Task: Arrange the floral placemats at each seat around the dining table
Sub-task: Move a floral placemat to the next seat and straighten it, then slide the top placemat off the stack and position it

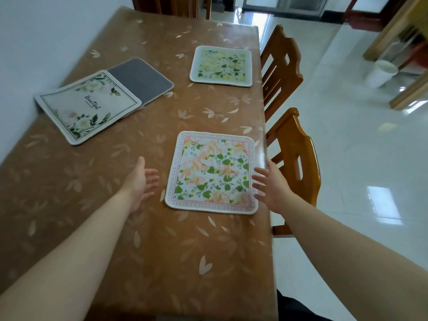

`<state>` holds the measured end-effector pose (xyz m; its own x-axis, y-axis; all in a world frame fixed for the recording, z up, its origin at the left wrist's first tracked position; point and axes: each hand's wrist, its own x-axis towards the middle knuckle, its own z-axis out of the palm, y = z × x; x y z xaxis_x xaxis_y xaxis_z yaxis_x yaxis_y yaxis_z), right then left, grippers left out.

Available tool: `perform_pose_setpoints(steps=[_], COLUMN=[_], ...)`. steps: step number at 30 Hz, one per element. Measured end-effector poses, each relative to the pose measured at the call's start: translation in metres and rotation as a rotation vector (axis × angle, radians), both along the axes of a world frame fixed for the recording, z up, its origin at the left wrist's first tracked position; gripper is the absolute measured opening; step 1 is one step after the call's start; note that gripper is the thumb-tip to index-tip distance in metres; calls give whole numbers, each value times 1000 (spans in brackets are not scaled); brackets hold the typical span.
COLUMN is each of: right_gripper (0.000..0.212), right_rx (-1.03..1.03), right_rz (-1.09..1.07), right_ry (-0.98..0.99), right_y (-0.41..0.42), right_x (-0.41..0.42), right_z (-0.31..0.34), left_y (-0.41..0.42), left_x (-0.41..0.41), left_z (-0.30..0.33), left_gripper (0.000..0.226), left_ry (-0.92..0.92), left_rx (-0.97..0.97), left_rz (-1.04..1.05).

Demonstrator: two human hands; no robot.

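Brown leaf-patterned covering spreads over the tabletop (143, 239), and the nearest floral placemat (212, 173), pink and green with a lettered border, lies flat on it close to the right edge, in front of the nearer wooden chair (295, 158). Your left hand (142, 181) hovers just to the left of this placemat, palm turned inward, fingers spread and holding nothing. Your right hand (269, 185) sits at the placemat's right edge, fingers splayed wide and also empty; you cannot tell from here whether its fingertips touch the fabric. Beyond this placemat, further along the same edge, a yellow-green placemat (221, 66) lies flat beside the far chair (281, 66). Well to the left of the nearest placemat, by the white wall (34, 42), a white placemat with script lettering (89, 106) overlaps a grey mat (143, 77) lying plain side up
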<state>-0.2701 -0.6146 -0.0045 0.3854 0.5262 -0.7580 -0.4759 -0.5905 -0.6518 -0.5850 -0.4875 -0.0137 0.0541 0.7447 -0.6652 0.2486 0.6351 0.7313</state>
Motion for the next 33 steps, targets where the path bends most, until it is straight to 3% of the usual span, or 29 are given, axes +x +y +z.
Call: perform_pose_setpoints(steps=[6, 9, 11, 14, 16, 25, 30, 33], right_gripper=[49, 39, 29, 26, 26, 26, 27, 29], right_rx=[182, 122, 50, -14, -8, 28, -5, 8], right_rz=[289, 498, 530, 534, 515, 457, 330, 334], right_ry=[57, 139, 231, 267, 293, 131, 98, 119], right_y=[40, 25, 9, 2, 9, 44, 6, -4], right_x=[-63, -107, -127, -139, -141, -169, -244, -300], right_z=[37, 21, 2, -22, -23, -7, -9, 0], left_y=[-23, -85, -128, -168, -169, -93, -97, -99], left_x=[-8, -8, -5, -4, -8, -43, -97, -159], left_z=[59, 40, 16, -4, -4, 8, 12, 24], left_gripper=[56, 46, 45, 47, 46, 44, 46, 45], left_ry=[-16, 68, 153, 199, 183, 61, -74, -93], left_rx=[205, 78, -77, -263, -284, -56, -34, 22], left_rz=[151, 174, 188, 276, 329, 324, 173, 203])
